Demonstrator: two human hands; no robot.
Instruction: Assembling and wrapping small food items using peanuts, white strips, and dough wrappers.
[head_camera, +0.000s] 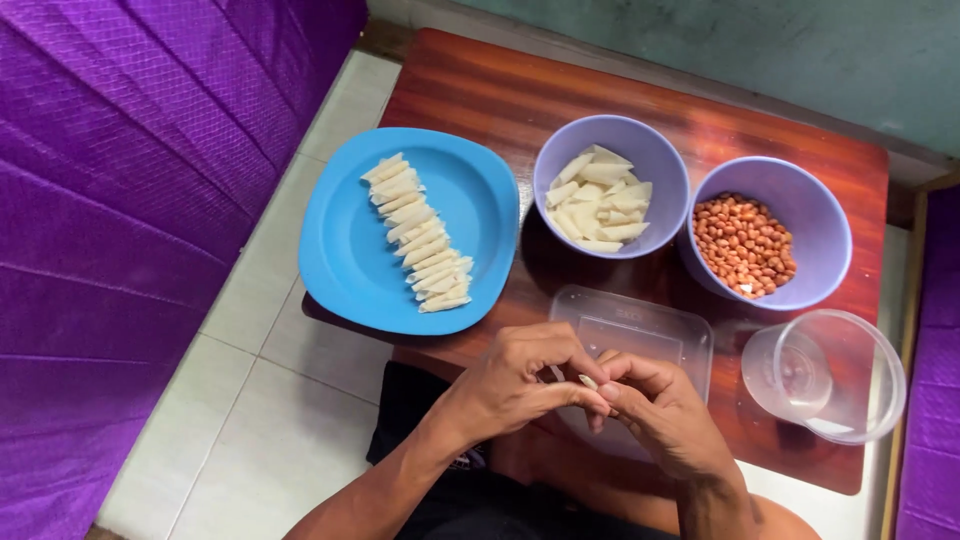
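Observation:
My left hand (520, 378) and my right hand (655, 405) meet over a clear plastic lid (640, 325) at the table's near edge. Together their fingertips pinch a small pale dough piece (588, 381). A blue plate (480, 200) to the left carries a row of several folded pale dough pieces (420, 248). Behind the hands, a lilac bowl (650, 150) holds flat pale dough wrappers (600, 198). A second lilac bowl (820, 215) to its right holds peanuts (745, 245).
A clear plastic tub (845, 375) stands on the small wooden table (480, 90) at the right. Purple cushioned seating (120, 200) fills the left side, with more purple at the far right. White floor tiles (260, 400) lie below the table's left edge.

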